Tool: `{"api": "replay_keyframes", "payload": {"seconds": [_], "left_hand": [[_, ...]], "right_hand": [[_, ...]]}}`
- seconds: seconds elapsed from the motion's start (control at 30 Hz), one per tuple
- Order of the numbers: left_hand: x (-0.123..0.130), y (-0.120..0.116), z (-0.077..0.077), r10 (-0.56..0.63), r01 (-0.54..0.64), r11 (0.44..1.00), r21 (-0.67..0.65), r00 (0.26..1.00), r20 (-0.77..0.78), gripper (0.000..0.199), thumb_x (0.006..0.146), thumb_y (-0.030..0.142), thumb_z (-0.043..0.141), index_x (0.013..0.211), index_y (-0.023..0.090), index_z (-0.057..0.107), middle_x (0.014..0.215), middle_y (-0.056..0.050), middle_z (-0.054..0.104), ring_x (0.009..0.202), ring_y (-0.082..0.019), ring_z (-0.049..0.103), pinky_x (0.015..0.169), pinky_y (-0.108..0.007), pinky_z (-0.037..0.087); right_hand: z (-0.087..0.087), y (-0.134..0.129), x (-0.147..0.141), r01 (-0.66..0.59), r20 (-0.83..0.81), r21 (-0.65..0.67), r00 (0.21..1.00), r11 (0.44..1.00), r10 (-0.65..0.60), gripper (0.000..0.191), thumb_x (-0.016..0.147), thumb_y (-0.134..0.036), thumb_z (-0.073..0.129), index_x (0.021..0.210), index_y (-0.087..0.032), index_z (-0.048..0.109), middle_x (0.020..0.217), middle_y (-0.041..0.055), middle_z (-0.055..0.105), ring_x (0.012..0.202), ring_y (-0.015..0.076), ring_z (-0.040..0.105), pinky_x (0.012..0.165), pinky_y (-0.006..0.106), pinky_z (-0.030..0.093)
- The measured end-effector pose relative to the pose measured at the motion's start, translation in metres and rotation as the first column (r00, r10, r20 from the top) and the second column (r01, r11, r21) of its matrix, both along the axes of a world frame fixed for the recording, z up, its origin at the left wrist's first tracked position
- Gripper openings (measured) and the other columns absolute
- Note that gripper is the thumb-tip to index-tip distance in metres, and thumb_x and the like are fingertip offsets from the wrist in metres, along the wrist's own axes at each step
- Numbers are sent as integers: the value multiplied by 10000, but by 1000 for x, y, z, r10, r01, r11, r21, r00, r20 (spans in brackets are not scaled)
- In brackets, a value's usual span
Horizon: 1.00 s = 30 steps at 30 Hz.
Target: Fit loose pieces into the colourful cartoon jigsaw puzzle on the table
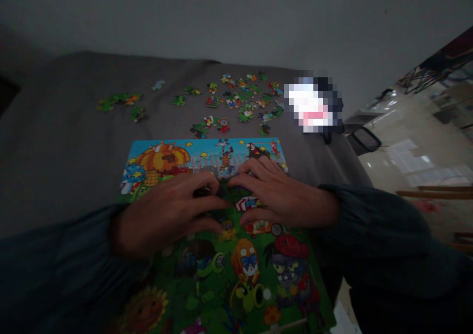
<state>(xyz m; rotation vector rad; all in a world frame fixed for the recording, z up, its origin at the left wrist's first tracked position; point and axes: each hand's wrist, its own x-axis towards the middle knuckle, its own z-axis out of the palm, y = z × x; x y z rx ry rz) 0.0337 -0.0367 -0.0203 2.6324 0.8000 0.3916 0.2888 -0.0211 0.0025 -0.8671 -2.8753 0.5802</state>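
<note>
The left hand (166, 216) and right hand (281, 193) rest curled on the jigsaw puzzle (244, 275), nearly meeting mid-board; whether either pinches a piece cannot be told. Loose pieces (240, 100) lie beyond, on gray cloth (55, 127).

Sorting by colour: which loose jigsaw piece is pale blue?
The pale blue jigsaw piece, lying alone between the green cluster on the left and the main scatter on the right. The other loose pieces show mostly green, red or mixed colours.
</note>
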Motion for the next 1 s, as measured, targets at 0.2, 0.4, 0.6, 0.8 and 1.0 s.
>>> {"api": "replay_keyframes", "payload": {"seconds": [0.2, 0.4, 0.6, 0.8, 1.0], "left_hand": [[-13, 10, 2, 40, -42, 998, -50, 998, -43, 311, 917, 507, 607, 1146, 309, 680, 1110, -47, 603, 933, -226, 593, 784, -304, 465], [-11, 6, 10, 116, -100, 971, -216, 991, 63, 328, 905, 480, 642, 1195, 327, 662, 1123, -48, 619, 969, -229, 611, 791, -322, 510], [0, -2, 27, 473, 84, 540, -837, 793, 384, 615, 886, 203, 443, 1476, 317, 316, 1377, -103, 565, 1110, -248, 650, 856, -394, 588], [8, -7, 22, 487, 321, 254, -913, 773, 407, 928, 694, 312, 485, 1527, 356, 78, 1540, -90, 401, 1239, -296, 588, 996, -517, 515], [10, -8, 21, 411, 276, 348, -896, 814, 410, 903, 723, 363, 453, 1533, 334, 54, 1479, -108, 475, 1192, -295, 619, 954, -515, 535]], "right_hand": [[0, 0, 0, 7, 16, -9, 1000, 1000, -7, 591, 850, -524, 665, 1279, -136, 546, 1236, 143, 525, 1110, 310, 438, 953, 464, 409], [0, 0, 1, -16, -68, -9, 998, 1000, 15, 517, 882, -484, 658, 1255, -141, 552, 1208, 139, 536, 1106, 291, 447, 958, 456, 410], [4, 0, -1, 17, -417, 20, 909, 1000, -7, 393, 975, -325, 567, 1332, -181, 488, 1187, 105, 603, 1111, 228, 526, 992, 432, 434], [-2, -3, -10, -10, -472, 68, 880, 998, 41, 451, 955, -343, 604, 1362, -188, 488, 1282, 127, 599, 1212, 216, 538, 1030, 420, 457], [-4, -4, -12, -46, -529, 60, 846, 997, 71, 398, 949, -290, 624, 1318, -176, 527, 1187, 110, 673, 1140, 189, 590, 995, 399, 475]]}}
